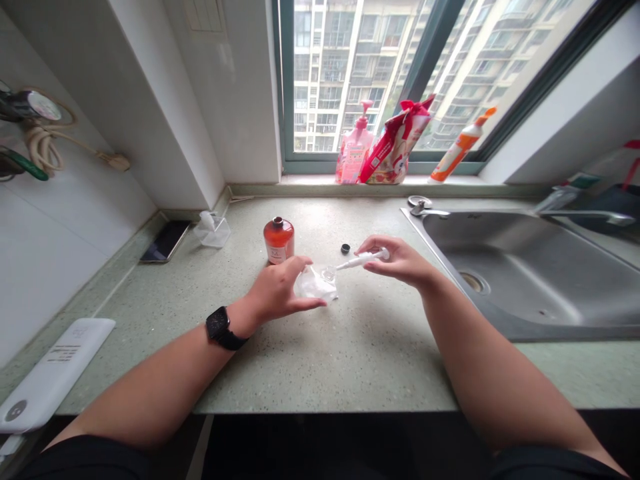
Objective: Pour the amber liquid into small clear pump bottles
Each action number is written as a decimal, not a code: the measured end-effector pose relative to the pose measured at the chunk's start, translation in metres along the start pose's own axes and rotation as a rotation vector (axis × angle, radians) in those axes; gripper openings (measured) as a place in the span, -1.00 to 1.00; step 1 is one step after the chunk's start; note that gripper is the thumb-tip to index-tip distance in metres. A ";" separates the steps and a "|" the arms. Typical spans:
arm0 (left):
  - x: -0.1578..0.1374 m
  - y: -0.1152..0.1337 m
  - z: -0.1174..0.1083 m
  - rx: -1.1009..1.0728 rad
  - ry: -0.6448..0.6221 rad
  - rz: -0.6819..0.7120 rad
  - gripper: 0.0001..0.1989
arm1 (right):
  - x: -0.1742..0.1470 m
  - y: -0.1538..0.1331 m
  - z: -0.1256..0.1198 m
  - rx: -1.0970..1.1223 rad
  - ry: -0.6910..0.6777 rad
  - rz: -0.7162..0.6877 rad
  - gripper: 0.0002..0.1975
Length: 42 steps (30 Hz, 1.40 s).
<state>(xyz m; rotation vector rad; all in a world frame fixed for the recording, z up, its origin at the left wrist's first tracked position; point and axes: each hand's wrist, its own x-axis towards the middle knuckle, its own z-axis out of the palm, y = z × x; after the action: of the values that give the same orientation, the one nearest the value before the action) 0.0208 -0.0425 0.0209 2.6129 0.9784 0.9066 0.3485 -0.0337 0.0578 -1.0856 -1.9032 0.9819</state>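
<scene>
My left hand (280, 288) is wrapped round a small clear plastic container (316, 283), with thumb and finger on either side of it; its round mouth faces right. Between the fingertips of my right hand (395, 260) is a slim white syringe-like tool (361, 259). Its narrow tip points left and reaches the container's mouth; whether it goes inside I cannot tell. Just behind my left hand stands an uncapped amber-red bottle (279, 239) with a pale label. A small black cap (345, 249) lies on the counter near my right fingertips.
Left on the speckled counter (320, 373) are a phone (165, 241), a crumpled clear plastic piece (212, 231) and a white power bank (55, 373). A steel sink (520, 267) is at right. A pink pump bottle (354, 153), red bag (397, 147) and orange-white bottle (457, 150) line the sill.
</scene>
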 end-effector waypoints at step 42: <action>0.003 0.011 0.020 -1.168 -0.063 -0.584 -0.22 | 0.005 0.019 0.069 0.827 -0.129 0.112 -0.55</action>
<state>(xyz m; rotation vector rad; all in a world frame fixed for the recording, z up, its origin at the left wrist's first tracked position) 0.0405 -0.0488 0.0111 1.2816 0.7568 0.8382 0.2939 -0.0402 0.0111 -0.6369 -1.2977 1.7216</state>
